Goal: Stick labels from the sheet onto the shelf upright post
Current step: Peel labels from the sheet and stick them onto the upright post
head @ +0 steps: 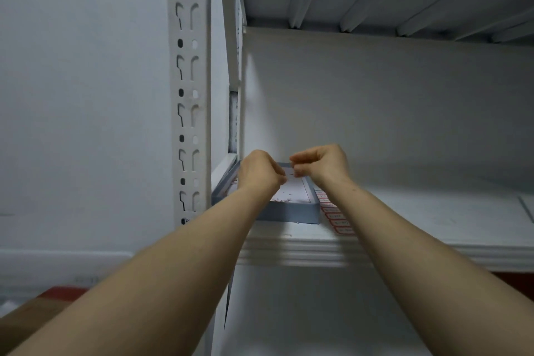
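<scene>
White slotted steel forms the upright post [189, 95], left of and above the fingers [299, 172]. The left hand [258, 170] and right hand [320, 165] pinch what looks like 1 small pale label [289, 175] over a shallow blue-grey box [289, 212]. The red-bordered sheet [336, 215] lies flat just right. Judged step: peeling; next, press the label smoothly onto the post.

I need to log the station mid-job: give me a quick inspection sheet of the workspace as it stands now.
Surface: white shelf board, another shelf overhead.
Job's things: label sheet with red-edged labels lies right of the tray, partly under the right forearm; slotted upright post stands at left.
Clutter: shallow blue-grey tray holding small paper scraps.
Grippers: left hand and right hand meet over the tray, both pinching a small pale strip, apparently a label.
Cables: nothing seen.
Surroundings: plain wall; cardboard box lower left.
</scene>
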Motion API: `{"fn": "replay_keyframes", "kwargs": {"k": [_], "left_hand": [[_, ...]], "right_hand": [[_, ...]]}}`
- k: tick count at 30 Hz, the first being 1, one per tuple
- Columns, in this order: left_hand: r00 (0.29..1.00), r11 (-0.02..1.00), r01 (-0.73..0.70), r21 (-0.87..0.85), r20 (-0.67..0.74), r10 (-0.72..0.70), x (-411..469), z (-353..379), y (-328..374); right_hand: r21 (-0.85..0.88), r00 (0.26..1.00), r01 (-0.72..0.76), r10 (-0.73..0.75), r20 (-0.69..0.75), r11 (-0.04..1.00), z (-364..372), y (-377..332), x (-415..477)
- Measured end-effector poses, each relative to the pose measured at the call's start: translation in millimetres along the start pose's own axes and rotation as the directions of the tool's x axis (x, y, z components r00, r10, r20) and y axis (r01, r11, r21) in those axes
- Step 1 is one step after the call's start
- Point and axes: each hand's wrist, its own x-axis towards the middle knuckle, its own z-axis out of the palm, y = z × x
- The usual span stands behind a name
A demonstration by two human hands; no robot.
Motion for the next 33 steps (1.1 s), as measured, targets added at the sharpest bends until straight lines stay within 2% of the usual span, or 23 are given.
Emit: {"fn": "replay_keyframes", "kwargs": {"k": [3,7,9,11,13,15,16,19,21,24,26,33], "left_hand": [[0.999,0.995,-0.016,0.095,-0.026,0.019,-4.1,-2.5,-0.3],[0.987,0.988,-0.156,0.021,-0.030,0.156,-21.9,-6.8,-1.8],[0.945,0.954,-0.301,0.007,-0.128,0.300,-43.9,-13.6,-6.9],[0.863,0.903,-0.429,-0.005,-0.297,0.408,-69.0,-21.0,-21.8],[0.793,0.890,-0.452,-0.060,-0.484,0.370,-89.5,-28.6,-47.0],[0.780,0.918,-0.351,-0.183,-0.599,0.179,-101.0,-36.6,-74.3],[0.791,0.924,-0.269,-0.273,-0.610,0.050,-103.2,-41.4,-85.2],[0.816,0.850,-0.004,-0.527,-0.493,-0.302,-100.4,-56.9,-113.0],[0.860,0.787,0.111,-0.607,-0.338,-0.382,-93.4,-63.3,-128.7],[0.943,0.745,0.172,-0.644,-0.112,-0.314,-83.2,-66.9,-140.9],[0.973,0.736,0.151,-0.660,-0.031,-0.227,-77.1,-68.4,-142.4],[0.999,0.758,0.026,-0.651,0.000,-0.034,-71.5,-61.3,-139.8]], "right_hand": [[-0.008,0.999,0.002,-0.002,-0.048,1.000,-1.5,-4.1,-7.9],[0.040,0.992,0.067,-0.062,-0.112,0.997,4.2,-11.1,-23.0],[0.147,0.987,0.111,-0.091,-0.135,0.983,10.2,-13.9,-37.7],[0.268,0.990,0.110,-0.081,-0.114,0.957,20.8,-17.8,-57.3],[0.305,0.996,0.088,-0.073,-0.058,0.948,38.3,-17.6,-76.9],[0.275,0.998,0.055,-0.063,0.019,0.960,58.3,-16.1,-91.6],[0.259,0.996,0.040,-0.058,0.063,0.965,67.0,-18.0,-98.9],[0.251,0.977,0.004,-0.058,0.206,0.968,89.6,-21.2,-113.7],[0.271,0.961,0.000,-0.075,0.267,0.962,100.6,-24.5,-117.7],[0.297,0.942,0.026,-0.123,0.312,0.954,112.8,-28.4,-115.3],[0.347,0.940,0.008,-0.125,0.317,0.938,119.2,-29.6,-110.5],[0.379,0.966,-0.018,-0.082,0.247,0.925,128.7,-29.1,-103.3]]}}
